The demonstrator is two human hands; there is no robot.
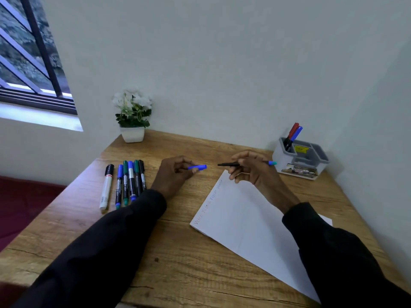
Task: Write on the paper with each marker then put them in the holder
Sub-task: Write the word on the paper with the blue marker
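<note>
Judging by how things lie, the widest risk is to the desk (178, 252): bare wood runs right up to the paper (244, 218), and the uncapped marker (229, 164), held just beyond the sheet's far corner, could ink the wood if lowered there. The paper lies loose and skewed on the desk's right half, with faint writing along its left edge. Only the right sleeve (333, 252) crosses it, so a firm stroke may slide it or run over that writing. Six capped markers lie in a row (130, 181) at the left, side by side, and a sweep of the arm could scatter them. The right hand (251, 167) has its fingers curled round the marker, bare tip pointing left and coloured tail toward the holder (280, 160); a slack grip could drop it tip-first onto the sheet. The left hand (173, 172), close by but apart, pinches the blue cap (198, 167) between thumb and fingers. That cap is small and round, likely to roll away if set down carelessly, leaving the tip to dry. As for containers, the grey holder stands at the desk's right rear corner, split into compartments. A red marker (294, 130) and a blue marker (297, 132) lean together in its tall left rear one, and the others show no markers. A white pot (132, 134) at the left rear holds a plant (133, 110) with white flowers.
</note>
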